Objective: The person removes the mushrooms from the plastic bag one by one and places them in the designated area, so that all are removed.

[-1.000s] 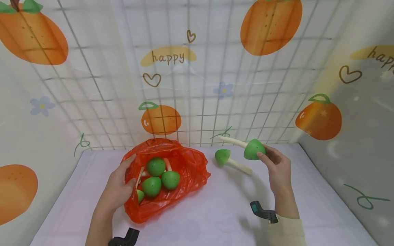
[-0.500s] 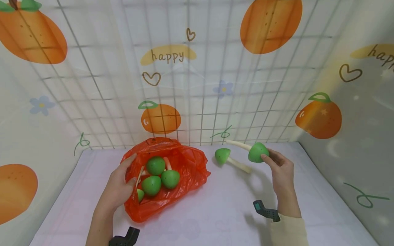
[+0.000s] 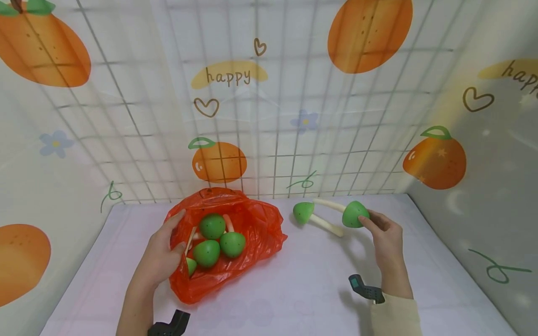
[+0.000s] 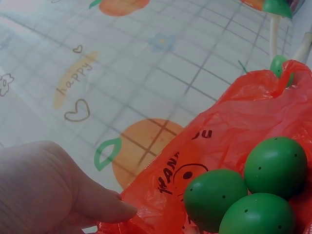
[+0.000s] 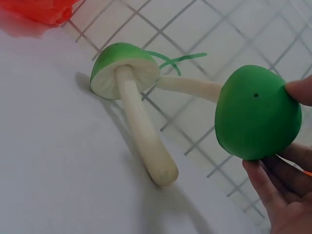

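My right hand pinches the green cap of a toy mushroom, its cream stem pointing left and away, low over the white table. A second green-capped mushroom lies on the table just left of it. My left hand grips the rim of an open orange plastic bag. Several green mushrooms lie inside the bag.
Wire-grid walls covered with a sheet printed with oranges close off the back and both sides of the table. Black wrist-camera mounts show near both forearms.
My right hand has lowered the held mushroom toward the table, bringing it beside the mushroom lying there. The left hand and the bag have stayed put.
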Motion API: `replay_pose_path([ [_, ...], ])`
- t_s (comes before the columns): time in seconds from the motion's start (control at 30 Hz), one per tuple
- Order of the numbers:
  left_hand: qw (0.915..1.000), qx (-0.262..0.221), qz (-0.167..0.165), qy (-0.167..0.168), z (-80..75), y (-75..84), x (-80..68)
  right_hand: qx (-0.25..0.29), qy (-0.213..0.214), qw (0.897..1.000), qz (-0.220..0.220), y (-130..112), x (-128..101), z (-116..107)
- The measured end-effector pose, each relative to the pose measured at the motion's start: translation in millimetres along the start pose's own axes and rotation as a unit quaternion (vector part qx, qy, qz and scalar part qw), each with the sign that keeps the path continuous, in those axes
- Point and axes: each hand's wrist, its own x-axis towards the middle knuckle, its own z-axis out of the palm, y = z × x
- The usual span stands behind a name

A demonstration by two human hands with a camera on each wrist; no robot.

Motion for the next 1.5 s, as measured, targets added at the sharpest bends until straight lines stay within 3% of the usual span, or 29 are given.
replay_pose_path([
  [0.3, 1.0000, -0.004, 0.001, 0.000, 0.0, 1.4, -1.0, -0.024, 0.006, 0.999, 0.020, 10.7, 3.9, -4.8],
  [0.73, 1.0000, 0.000, -0.002, -0.004, -0.6, 1.4, -1.6, -0.074, -0.019, 0.996, 0.044, 24.8, 6.9, -8.1],
  [1.1, 0.9999, -0.001, -0.009, -0.007, -0.6, 0.5, -1.4, -0.097, -0.073, 0.990, 0.072, 32.5, 8.9, -13.4],
  [1.5, 1.0000, 0.000, -0.002, -0.003, 0.2, 0.0, 0.0, -0.094, -0.112, 0.987, 0.074, 37.5, 9.2, -18.4],
])
